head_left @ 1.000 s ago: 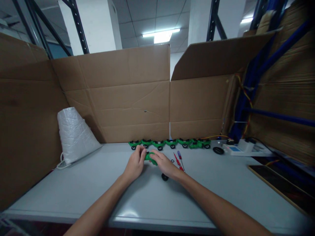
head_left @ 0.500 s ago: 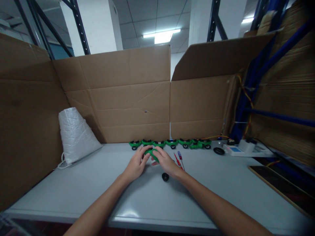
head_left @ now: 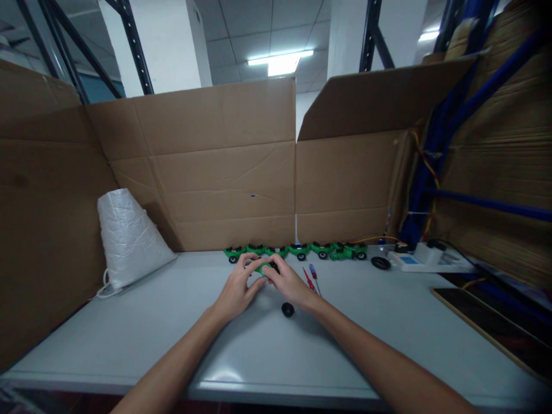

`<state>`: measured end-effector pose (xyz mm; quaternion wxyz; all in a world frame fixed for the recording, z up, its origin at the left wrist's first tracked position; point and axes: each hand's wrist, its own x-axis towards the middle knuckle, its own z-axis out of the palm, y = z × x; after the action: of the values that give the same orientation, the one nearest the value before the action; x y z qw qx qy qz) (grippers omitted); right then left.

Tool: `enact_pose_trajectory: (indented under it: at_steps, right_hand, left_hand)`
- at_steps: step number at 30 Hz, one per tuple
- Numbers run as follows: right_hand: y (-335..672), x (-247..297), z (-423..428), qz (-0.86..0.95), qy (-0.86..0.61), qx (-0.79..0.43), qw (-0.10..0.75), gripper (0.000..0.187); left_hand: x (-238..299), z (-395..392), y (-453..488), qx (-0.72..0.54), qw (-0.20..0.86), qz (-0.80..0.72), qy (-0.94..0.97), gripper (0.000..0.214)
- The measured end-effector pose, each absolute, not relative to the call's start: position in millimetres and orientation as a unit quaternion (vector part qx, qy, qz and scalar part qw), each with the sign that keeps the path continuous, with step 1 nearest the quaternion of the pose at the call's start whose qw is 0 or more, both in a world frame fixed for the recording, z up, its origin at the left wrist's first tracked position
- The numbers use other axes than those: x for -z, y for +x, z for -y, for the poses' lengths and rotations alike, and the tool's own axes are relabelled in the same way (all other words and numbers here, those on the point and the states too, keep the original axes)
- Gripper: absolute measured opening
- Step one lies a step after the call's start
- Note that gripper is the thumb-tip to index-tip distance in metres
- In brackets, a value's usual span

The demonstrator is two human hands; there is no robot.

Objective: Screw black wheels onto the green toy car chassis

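Just in front of the row of green cars (head_left: 297, 251), on its near side, I hold a green toy car (head_left: 261, 268) between both hands, low over the grey table (head_left: 172, 322). My left hand (head_left: 236, 290) has its fingers curled onto the car's left end. My right hand (head_left: 290, 284) is closed over the right end, hiding most of it. A loose black wheel (head_left: 287, 309) lies further from the row, beside my right wrist.

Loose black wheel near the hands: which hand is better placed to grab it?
Right, probably. The wheel lies close beside the right hand, near its wrist; the left hand sits farther off. Both hands hold the green car.
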<state>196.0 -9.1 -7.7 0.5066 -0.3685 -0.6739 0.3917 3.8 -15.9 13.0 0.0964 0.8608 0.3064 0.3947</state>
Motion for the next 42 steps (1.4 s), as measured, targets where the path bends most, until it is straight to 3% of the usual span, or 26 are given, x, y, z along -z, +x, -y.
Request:
enact_pose_trajectory:
  at_steps: [8, 14, 29, 42]
  right_hand:
    - [194.7, 13.0, 3.8, 0.686, -0.357, -0.423, 0.473, 0.024]
    - [198.4, 8.2, 3.1, 0.677, -0.346, -0.423, 0.493, 0.025]
    - [196.7, -1.2, 12.8, 0.694, -0.316, -0.380, 0.523, 0.010]
    - [200.8, -5.5, 11.3, 0.692, -0.315, -0.382, 0.524, 0.009]
  left_hand:
    - [-5.4, 11.9, 3.0, -0.437, 0.071, -0.291, 0.848, 0.032]
    - [-10.3, 19.1, 8.6, -0.395, 0.108, -0.283, 0.867, 0.048]
    - [-13.1, 22.1, 11.8, -0.460, 0.065, -0.246, 0.850, 0.033]
    - [-16.8, 28.7, 12.2, -0.423, 0.060, -0.247, 0.870, 0.049]
